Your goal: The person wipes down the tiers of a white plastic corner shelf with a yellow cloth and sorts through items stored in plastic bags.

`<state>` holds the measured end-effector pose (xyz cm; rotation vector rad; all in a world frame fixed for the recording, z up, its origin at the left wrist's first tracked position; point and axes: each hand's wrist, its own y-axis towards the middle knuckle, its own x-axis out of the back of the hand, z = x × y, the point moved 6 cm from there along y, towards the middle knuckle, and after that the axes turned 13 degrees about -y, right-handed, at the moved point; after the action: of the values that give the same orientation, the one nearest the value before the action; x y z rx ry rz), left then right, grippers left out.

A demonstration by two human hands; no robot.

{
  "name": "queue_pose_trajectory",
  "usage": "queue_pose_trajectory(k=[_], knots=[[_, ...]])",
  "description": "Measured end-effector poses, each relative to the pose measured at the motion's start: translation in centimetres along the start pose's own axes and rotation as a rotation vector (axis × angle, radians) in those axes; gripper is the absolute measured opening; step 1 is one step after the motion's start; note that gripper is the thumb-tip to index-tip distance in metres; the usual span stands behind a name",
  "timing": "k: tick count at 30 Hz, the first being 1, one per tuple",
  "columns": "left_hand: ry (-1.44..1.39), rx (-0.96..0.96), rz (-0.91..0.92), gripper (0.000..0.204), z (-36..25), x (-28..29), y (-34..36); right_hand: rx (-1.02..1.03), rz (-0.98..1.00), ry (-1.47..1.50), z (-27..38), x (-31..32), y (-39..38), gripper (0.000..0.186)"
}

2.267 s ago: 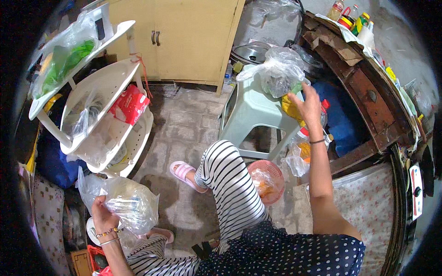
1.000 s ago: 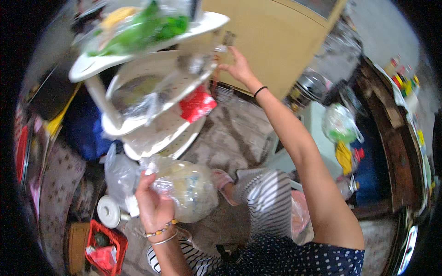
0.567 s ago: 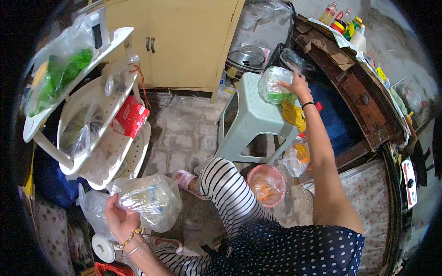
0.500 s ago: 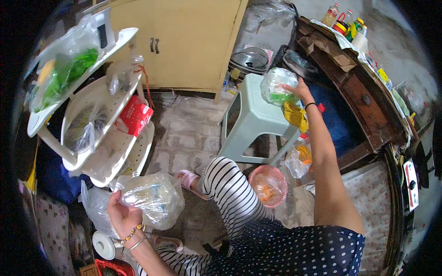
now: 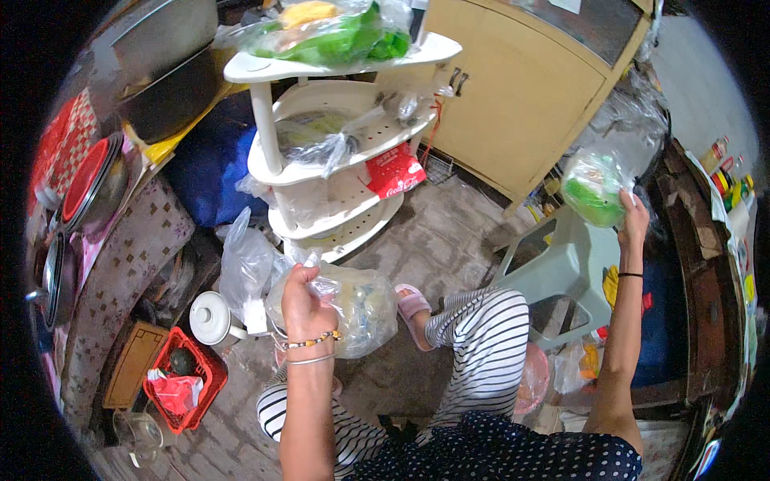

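Observation:
My left hand (image 5: 303,309) is closed on a clear plastic bag (image 5: 349,309) holding pale contents that I cannot make out. A second thin bag (image 5: 243,268) hangs beside it. My right hand (image 5: 632,207) grips a clear bag with green contents (image 5: 593,196), held up over the pale green plastic stool (image 5: 561,264). Yellow material (image 5: 610,284) lies behind the stool's right side. The white tiered rack (image 5: 425,50) stands ahead of me, with a bagged green and yellow bundle (image 5: 325,36) on top and a red package (image 5: 395,172) lower down.
A cream cabinet (image 5: 513,96) stands at the back. To the left are stacked pots (image 5: 96,180), a red basket (image 5: 184,409) and a lidded white container (image 5: 208,317). A dark wooden unit (image 5: 706,305) lines the right. A pink basin (image 5: 533,385) sits on the paved floor (image 5: 449,224).
My right hand has lifted the green-filled bag off the stool. My left hand still holds its bag. The view has turned left, showing more pots and the red basket.

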<state>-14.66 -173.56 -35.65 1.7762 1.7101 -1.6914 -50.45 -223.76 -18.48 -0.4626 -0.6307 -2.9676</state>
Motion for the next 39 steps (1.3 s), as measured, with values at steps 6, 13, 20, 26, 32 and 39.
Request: queue_pose_trajectory(k=[6,13,20,26,32,39], knots=[[-0.079,0.042,0.014,0.05,0.7,0.2,0.4,0.086,0.52,0.306,12.2,-16.8,-8.6,0.025],[-0.062,0.087,-0.042,0.05,2.5,0.6,1.2,-0.008,0.631,0.565,17.4,-36.6,-13.2,0.02],[-0.057,0.091,0.057,0.037,3.9,-0.9,0.7,0.006,0.219,0.941,14.0,-50.7,-9.0,0.014],[-0.008,0.047,-0.08,0.032,3.7,-1.7,-0.7,0.448,0.288,0.374,15.3,-51.2,-9.6,0.018],[-0.044,0.043,-0.032,0.029,3.2,-0.9,-0.7,0.89,0.54,0.146,14.9,-40.4,-22.4,0.019],[-0.127,0.064,-0.065,0.024,2.5,-0.5,-1.6,1.211,0.685,-0.322,8.6,-46.6,-28.0,0.074]])
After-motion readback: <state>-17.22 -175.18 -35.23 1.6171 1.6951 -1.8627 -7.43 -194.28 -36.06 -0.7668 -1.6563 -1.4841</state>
